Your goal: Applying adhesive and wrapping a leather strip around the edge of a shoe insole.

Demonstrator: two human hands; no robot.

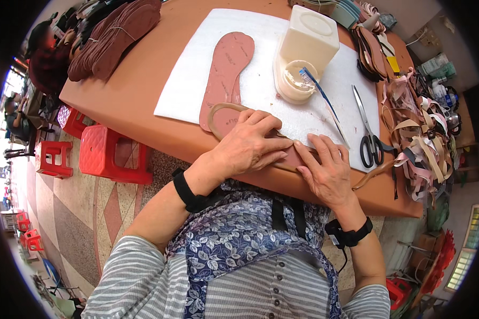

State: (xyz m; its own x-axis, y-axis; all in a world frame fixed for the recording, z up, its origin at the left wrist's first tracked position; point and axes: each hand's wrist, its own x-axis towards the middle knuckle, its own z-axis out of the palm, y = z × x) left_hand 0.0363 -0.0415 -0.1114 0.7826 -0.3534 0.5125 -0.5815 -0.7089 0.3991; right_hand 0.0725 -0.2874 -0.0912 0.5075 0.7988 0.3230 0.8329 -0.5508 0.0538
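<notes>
The insole (228, 121) is pinkish red, with a tan strip (212, 114) running round the rim of its rounded end, which points toward ten o'clock from the hands; it lies at the near edge of the surface (181, 139), its middle hidden. The left hand (253, 141) bends over it, fingers closed on its edge; the right hand (324, 170) has its fingers narrowed about it, thumb on the near side, and the two index tips almost meet. Between ten and eleven o'clock a loose insole (231, 58) lies on a white pad (189, 69), its lower end overlapped in view by the first; whether they touch I cannot tell. At twelve stand an off-white tub (288, 91) and a taller box (316, 34); a blue brush (324, 95) slants out of the tub toward four o'clock, close beyond the right fingers. Scissors (371, 144) rest between two and three, scraps (418, 138) heap at three, a tied bundle (114, 37) sits at ten, and a red stool (98, 154) stands at nine.
</notes>
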